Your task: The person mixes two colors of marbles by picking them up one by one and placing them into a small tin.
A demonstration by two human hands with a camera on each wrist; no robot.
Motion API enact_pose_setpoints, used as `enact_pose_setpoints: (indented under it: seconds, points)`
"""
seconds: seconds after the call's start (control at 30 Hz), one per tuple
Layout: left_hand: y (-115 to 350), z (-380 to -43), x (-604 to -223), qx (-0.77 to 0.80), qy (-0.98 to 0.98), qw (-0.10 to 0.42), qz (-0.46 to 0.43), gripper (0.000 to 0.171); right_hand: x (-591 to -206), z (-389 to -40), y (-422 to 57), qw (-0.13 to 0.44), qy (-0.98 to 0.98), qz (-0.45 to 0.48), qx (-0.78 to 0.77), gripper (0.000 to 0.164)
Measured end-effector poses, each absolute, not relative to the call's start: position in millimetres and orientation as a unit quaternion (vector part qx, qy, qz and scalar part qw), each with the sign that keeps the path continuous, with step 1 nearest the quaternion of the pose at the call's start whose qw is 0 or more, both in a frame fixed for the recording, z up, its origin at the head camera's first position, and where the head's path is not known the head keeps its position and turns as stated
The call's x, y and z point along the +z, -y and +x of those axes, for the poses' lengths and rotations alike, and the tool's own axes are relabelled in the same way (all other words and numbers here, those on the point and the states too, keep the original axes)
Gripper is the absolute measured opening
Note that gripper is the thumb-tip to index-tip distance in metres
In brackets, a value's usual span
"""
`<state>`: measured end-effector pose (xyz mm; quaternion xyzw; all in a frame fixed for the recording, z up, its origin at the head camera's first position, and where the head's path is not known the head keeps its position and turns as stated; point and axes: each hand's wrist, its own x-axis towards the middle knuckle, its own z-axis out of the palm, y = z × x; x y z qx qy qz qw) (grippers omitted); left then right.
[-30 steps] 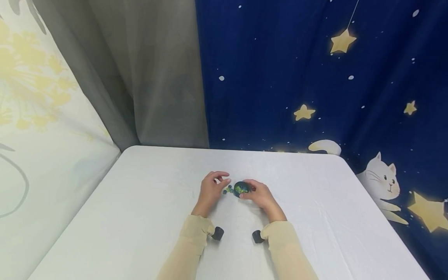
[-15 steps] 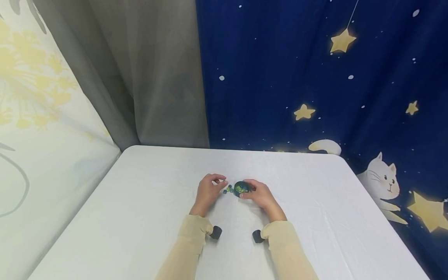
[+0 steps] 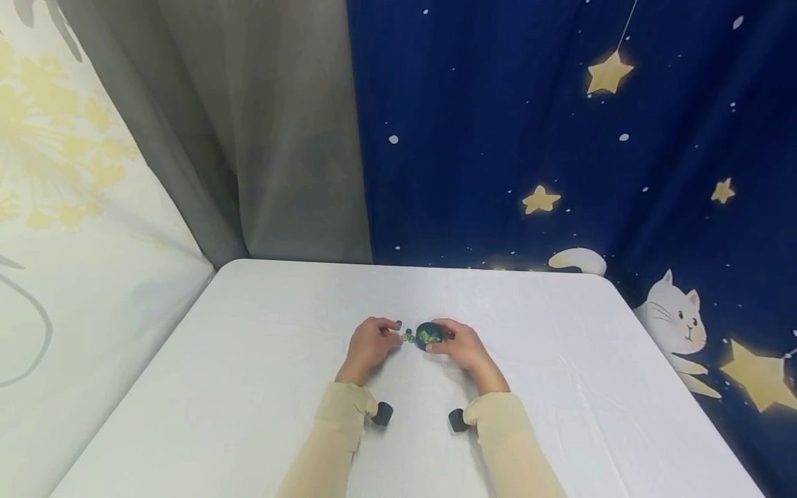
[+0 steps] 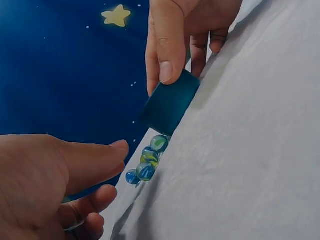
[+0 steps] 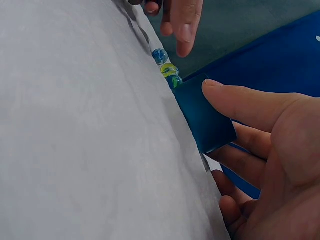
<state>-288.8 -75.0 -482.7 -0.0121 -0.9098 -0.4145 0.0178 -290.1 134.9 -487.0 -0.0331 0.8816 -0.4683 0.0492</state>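
My right hand [image 3: 463, 346] grips a small teal cup [image 5: 207, 115] from the side, thumb on the near wall and fingers behind. In the head view, yellow-green and blue glass marbles show inside the cup's open top [image 3: 429, 335]. Several loose marbles [image 4: 145, 171] lie on the white table close to the cup, on its left. My left hand [image 3: 370, 344] is beside them, thumb near the loose marbles, fingers slightly bent. Nothing shows between its thumb and fingers. One dark marble [image 3: 399, 324] sits by its index fingertip; whether they touch I cannot tell.
A white cloth covers the table [image 3: 261, 387]. Behind it hang a grey curtain [image 3: 299, 138] and a blue star-patterned curtain [image 3: 461, 138]. Black wrist devices [image 3: 382, 413] show at both sleeve cuffs.
My left hand has drawn back slightly left and toward me, its fingertips lower beside the loose marbles. A dark marble now shows at the index fingertip. The right hand and cup stay put.
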Motion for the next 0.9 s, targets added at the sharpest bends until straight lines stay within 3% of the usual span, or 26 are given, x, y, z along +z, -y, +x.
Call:
enact_pose_setpoints:
  seconds: [0.43, 0.9]
  points:
    - [69.8, -288.0, -487.4, -0.383, 0.924, -0.003, -0.001, 0.022, -487.5, -290.4, -134.2, 0.048, -0.879, -0.034, -0.472, 0.058]
    - [66.1, -284.6, -490.3, -0.351, 0.936, 0.023, -0.008, 0.018, -487.1, -289.8, -134.4, 0.047, -0.880, -0.035, -0.472, 0.058]
